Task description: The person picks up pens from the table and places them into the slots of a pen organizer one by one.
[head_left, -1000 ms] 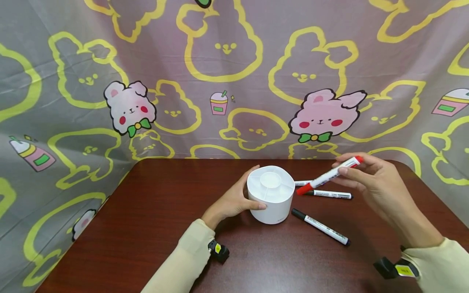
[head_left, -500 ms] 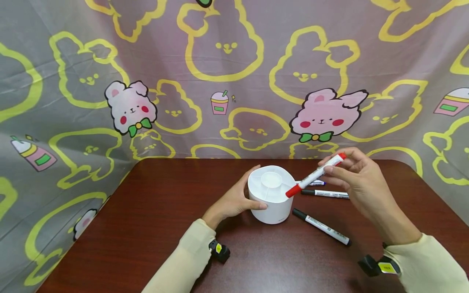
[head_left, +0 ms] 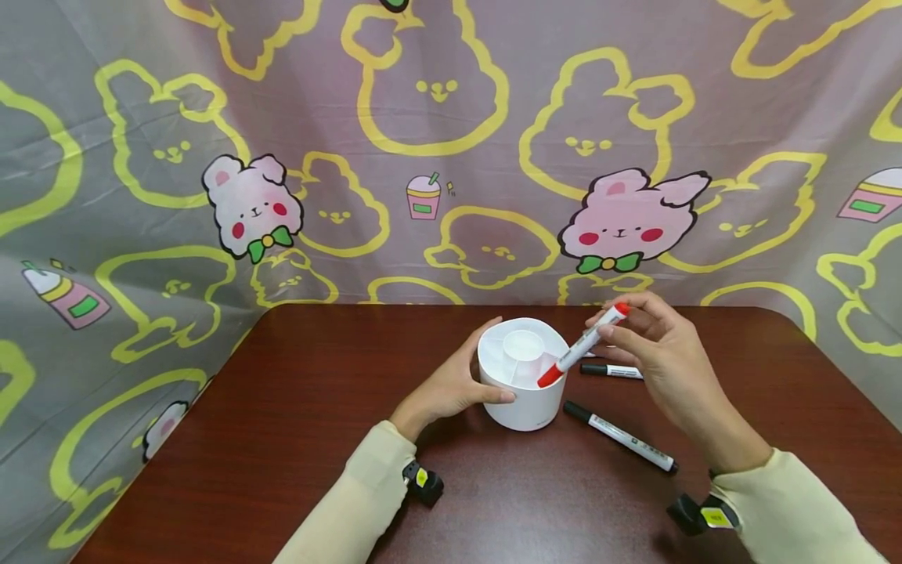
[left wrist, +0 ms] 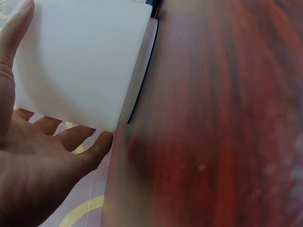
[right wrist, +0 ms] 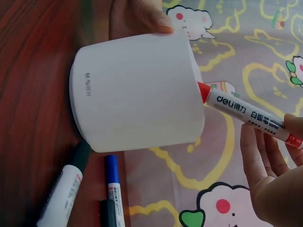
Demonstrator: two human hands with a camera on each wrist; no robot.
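A white round desk organizer point(head_left: 524, 407) with several compartments stands on the table. My left hand point(head_left: 451, 385) holds it from the left, its thumb on the front wall and the fingers round the far side. In the left wrist view the thumb point(left wrist: 14, 33) lies along the white wall. My right hand point(head_left: 669, 352) pinches a red whiteboard marker point(head_left: 583, 345) near its upper end. The marker slants down to the left, its red cap point(head_left: 550, 377) at the front right compartment. In the right wrist view the organizer's rim hides the cap's tip.
A black-capped marker point(head_left: 623, 436) lies on the table right of the organizer. Behind it lies another black-capped marker point(head_left: 611, 370), partly covered by the right hand. A blue-capped marker point(right wrist: 113, 182) shows in the right wrist view. A patterned curtain point(head_left: 437, 196) hangs behind the table.
My right hand has moved left with the red marker, which now tilts more steeply. Its cap has gone from beside the organizer to over its front right compartment. The left hand stays put.
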